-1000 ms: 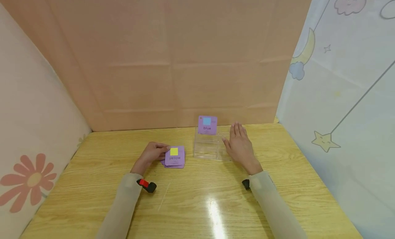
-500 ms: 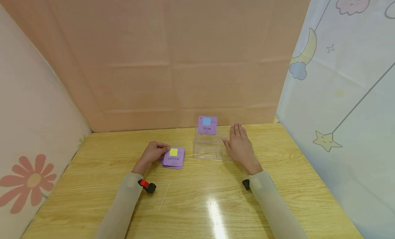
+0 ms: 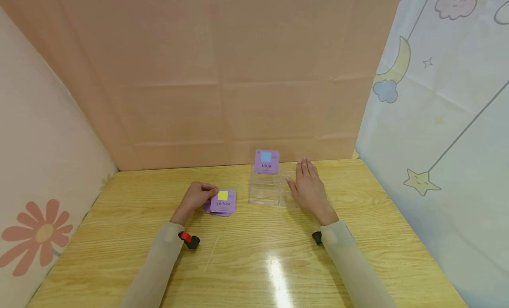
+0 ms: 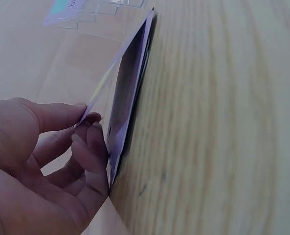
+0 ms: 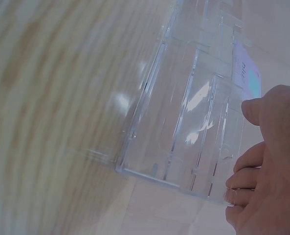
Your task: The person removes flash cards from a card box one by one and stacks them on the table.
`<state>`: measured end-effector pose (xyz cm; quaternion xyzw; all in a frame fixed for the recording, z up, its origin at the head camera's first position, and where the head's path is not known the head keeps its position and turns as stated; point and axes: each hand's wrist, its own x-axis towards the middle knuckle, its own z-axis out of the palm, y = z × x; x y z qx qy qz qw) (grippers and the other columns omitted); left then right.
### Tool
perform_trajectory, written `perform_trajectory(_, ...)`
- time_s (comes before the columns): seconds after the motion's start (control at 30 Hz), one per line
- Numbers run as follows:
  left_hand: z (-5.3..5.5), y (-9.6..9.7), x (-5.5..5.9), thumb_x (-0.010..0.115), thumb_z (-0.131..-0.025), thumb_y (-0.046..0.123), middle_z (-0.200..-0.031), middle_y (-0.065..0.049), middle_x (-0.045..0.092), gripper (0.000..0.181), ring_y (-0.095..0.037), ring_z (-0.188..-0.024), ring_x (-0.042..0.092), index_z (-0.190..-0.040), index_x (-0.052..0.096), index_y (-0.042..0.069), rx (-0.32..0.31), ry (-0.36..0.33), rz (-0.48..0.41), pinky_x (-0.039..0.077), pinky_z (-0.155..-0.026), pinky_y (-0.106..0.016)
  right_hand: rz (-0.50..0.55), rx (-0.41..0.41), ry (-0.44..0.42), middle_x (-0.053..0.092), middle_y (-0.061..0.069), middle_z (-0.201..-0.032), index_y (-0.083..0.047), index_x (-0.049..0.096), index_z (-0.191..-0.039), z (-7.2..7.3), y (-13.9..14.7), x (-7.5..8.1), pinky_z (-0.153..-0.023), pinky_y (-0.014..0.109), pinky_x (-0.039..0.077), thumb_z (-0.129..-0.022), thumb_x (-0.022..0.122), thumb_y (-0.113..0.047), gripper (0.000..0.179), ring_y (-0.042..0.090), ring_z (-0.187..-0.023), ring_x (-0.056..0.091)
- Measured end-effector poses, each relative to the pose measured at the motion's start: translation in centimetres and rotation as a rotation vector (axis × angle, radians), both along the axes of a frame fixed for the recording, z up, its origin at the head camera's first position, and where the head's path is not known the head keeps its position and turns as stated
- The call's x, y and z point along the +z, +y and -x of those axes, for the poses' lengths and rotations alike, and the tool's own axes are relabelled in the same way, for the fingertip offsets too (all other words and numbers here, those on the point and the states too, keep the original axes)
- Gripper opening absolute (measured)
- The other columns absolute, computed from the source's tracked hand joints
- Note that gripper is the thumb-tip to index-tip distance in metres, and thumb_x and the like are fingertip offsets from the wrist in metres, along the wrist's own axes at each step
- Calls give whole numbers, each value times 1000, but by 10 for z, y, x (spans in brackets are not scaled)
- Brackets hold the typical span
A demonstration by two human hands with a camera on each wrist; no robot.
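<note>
My left hand (image 3: 196, 196) pinches the left edge of a purple card printed "yellow" (image 3: 224, 205) between thumb and forefinger. In the left wrist view this card (image 4: 101, 83) slants up off a low stack of cards (image 4: 126, 98) lying on the table, and the other fingers touch the stack's near edge. A clear stepped plastic card holder (image 3: 265, 197) stands to the right, with a purple "blue" card (image 3: 267, 162) upright in its rear left part. My right hand (image 3: 309, 186) rests with straight fingers at the holder's right side; in the right wrist view its fingertips overlap the holder's edge (image 5: 147, 175).
The wooden table (image 3: 246, 255) runs up to a brown covering (image 3: 222, 100) at the back. Patterned panels stand at the left (image 3: 43, 144) and right (image 3: 449, 135). A black wrist device with a red part (image 3: 188, 239) sits at my left cuff.
The yellow card and the cards beneath it have shifted slightly left, the lower ones now showing more at the left. My right hand and the holder have stayed put.
</note>
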<state>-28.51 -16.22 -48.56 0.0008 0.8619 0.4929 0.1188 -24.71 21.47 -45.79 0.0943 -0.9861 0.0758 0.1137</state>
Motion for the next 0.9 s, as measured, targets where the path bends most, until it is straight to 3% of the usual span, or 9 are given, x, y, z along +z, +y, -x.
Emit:
perform_trajectory(0.2, -1, -2, 1, 68, -103, 23, -132, -19, 72, 28, -26, -115, 66, -121, 78, 5, 11, 33, 63, 55, -87, -28, -2, 9, 22, 22, 37, -167, 16, 25, -158, -1, 0, 0, -132, 59, 19, -113, 42, -42, 76, 49, -160, 23)
perform_trajectory(0.37, -1, -3, 1, 68, -103, 22, -127, -18, 73, 27, -28, -114, 66, -121, 78, 5, 10, 64, 89, 56, -88, -32, 0, 13, 37, 24, 37, -167, 17, 27, -158, -1, 0, -1, -132, 60, 20, -113, 43, -41, 75, 50, -159, 25)
perform_trajectory(0.9, 0, -3, -2, 68, -99, 18, -116, -18, 73, 24, -25, -98, 63, -117, 77, 3, 11, 137, 138, 49, -72, -24, 11, 9, 10, 21, 37, -168, 16, 25, -159, -2, 0, 1, -132, 59, 18, -113, 42, -42, 76, 49, -161, 18)
